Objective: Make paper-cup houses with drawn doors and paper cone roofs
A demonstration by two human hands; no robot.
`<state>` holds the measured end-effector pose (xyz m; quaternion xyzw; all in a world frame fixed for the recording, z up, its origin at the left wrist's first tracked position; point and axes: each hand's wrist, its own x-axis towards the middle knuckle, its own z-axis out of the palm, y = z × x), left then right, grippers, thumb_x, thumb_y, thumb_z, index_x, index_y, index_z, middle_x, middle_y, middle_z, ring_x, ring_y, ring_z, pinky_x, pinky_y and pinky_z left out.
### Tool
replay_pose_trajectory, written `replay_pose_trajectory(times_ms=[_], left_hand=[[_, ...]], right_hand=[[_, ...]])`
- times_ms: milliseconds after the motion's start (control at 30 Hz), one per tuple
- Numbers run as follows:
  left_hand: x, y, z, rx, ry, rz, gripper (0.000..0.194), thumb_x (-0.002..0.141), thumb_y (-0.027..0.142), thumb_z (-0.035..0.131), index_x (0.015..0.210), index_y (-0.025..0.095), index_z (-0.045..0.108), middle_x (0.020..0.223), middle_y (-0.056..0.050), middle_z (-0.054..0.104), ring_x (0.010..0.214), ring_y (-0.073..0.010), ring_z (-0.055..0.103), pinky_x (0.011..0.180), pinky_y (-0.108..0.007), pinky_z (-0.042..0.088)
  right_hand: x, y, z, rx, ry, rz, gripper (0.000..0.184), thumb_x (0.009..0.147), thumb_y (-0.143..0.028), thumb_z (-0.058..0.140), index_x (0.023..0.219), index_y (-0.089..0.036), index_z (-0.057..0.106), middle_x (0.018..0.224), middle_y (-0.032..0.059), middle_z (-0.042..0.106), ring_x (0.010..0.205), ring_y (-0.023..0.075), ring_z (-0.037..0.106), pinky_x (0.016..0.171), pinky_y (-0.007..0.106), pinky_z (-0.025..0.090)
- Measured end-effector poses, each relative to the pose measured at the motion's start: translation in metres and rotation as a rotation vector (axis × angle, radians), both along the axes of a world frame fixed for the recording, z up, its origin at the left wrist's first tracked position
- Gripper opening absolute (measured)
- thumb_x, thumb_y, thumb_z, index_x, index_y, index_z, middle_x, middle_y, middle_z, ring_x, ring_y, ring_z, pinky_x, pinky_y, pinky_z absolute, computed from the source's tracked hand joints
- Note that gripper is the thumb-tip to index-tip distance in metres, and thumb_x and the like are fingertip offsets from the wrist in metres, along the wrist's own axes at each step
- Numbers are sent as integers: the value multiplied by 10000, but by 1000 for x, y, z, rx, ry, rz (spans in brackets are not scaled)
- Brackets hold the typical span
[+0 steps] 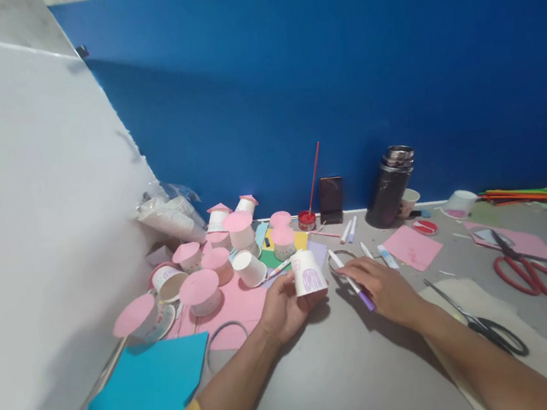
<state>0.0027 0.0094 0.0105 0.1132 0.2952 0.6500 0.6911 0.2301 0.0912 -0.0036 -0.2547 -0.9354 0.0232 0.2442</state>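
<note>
In my left hand (287, 311) I hold a white paper cup (309, 273) upside down, its wide rim towards me. Purple marker lines on its side form an arched shape, with a smaller pinkish drawing beside it. My right hand (382, 285) is closed around a white marker (351, 281) with a purple end, held slanting just right of the cup and apart from it. Behind my hands another white paper cup (249, 269) lies tilted on coloured paper. Several cups topped with pink paper discs (200, 287) stand to the left.
Turquoise paper (150, 377) lies at front left. A stack of paper cups (172, 221) leans by the white wall. At the back stand a phone (331, 199) and a dark flask (390, 188). Black-handled scissors (485, 325) and red-handled scissors (531, 272) lie at right, near pink paper (413, 247).
</note>
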Motion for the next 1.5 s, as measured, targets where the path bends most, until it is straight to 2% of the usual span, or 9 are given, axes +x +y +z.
replay_pose_trajectory(times_ms=[167,300,433,567,667,800,967,1167,1500], left_hand=[[-3,3,0,1,17,22,354,816,109,569,1159,76,648,986,-167,749,867,-290,734,818,-437,592],[-5,4,-1,-38,19,33,352,854,147,550,1191,100,637,979,-154,753,838,-291,737,798,-451,597],[-5,5,-3,-124,-14,14,307,902,207,530,1146,63,647,977,-177,748,835,-298,738,789,-452,605],[-4,5,0,-173,-63,-29,305,910,233,544,1111,32,656,970,-198,742,834,-301,739,772,-429,610],[-5,6,5,-220,-63,-5,285,917,226,538,1117,50,640,967,-191,743,798,-290,739,730,-416,611],[-7,8,8,-253,-30,16,265,923,213,534,1136,75,610,930,-179,742,769,-289,744,699,-409,611],[-6,8,8,-218,29,53,312,924,208,575,1219,108,575,932,-155,747,753,-294,753,675,-415,617],[-3,6,6,-182,85,33,362,941,212,565,1284,97,555,973,-182,752,791,-327,765,701,-433,619],[-6,6,3,-194,125,49,389,907,214,627,1272,101,558,1029,-205,750,789,-326,767,705,-436,631]], right_hand=[[-3,-5,-2,-35,-142,18,450,890,10,459,1220,-218,665,1088,120,679,1013,255,643,772,337,529],[-6,-12,-4,-69,-264,19,470,889,24,451,1184,-255,686,1056,101,663,989,251,626,732,313,498],[-8,-16,-9,-107,-334,38,444,935,-16,439,1223,-259,674,993,91,649,898,238,622,713,319,478],[-7,-15,-13,-72,-265,34,381,980,-74,432,1259,-224,643,978,95,668,880,243,630,715,330,467],[-6,-9,-12,-9,-164,-9,286,1019,-142,434,1157,-199,678,951,99,702,860,235,649,698,322,456],[-4,1,-9,43,-54,-75,264,1034,-183,445,1080,-199,704,892,82,727,812,221,675,672,314,445],[-3,3,-2,-43,-37,-132,247,1026,-198,469,986,-219,712,780,45,712,740,205,678,638,299,418],[-5,-3,4,-119,28,-122,253,1029,-206,465,945,-217,704,778,42,728,722,195,679,645,288,406],[-5,3,-5,-136,136,-180,265,1009,-215,479,963,-246,738,821,58,770,744,204,714,679,294,484]])
